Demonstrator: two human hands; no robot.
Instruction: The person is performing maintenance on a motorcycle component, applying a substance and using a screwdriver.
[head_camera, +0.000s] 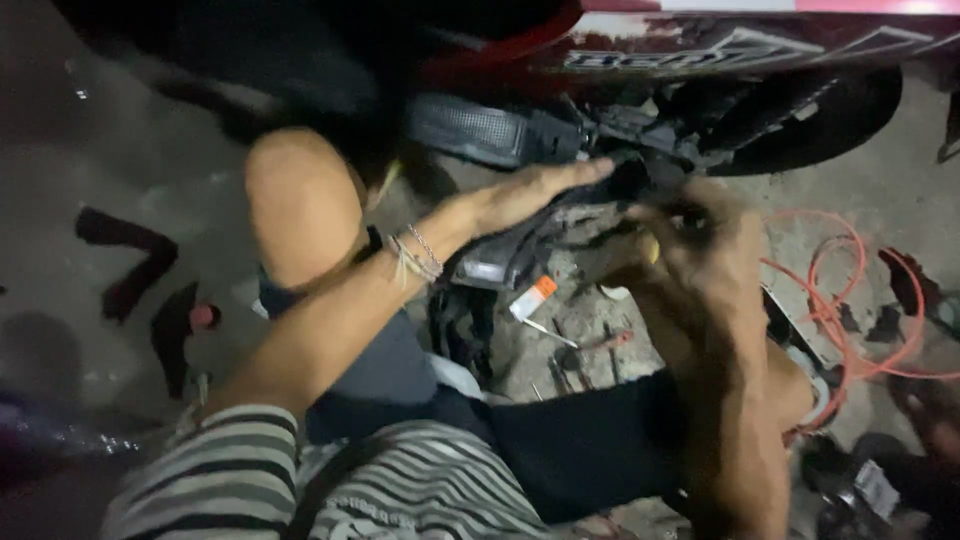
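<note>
I crouch beside a red motorcycle (700, 45) lying low across the top of the view. My left hand (535, 190), with thread bracelets at the wrist, lies flat with fingers stretched out on a black plastic cover panel (500, 255) under the bike. My right hand (700, 245) is curled around something at the black underside parts (660, 140); a bit of yellow shows by the thumb, but the thing itself is hidden. My bare knee (300, 200) rises at the left.
On the concrete floor lie a white tube with an orange cap (530, 298), small tools (585, 350), a coiled orange hose (850, 300) at the right, and dark red and black pieces (130, 260) at the left. The rear tyre (830, 120) stands at the upper right.
</note>
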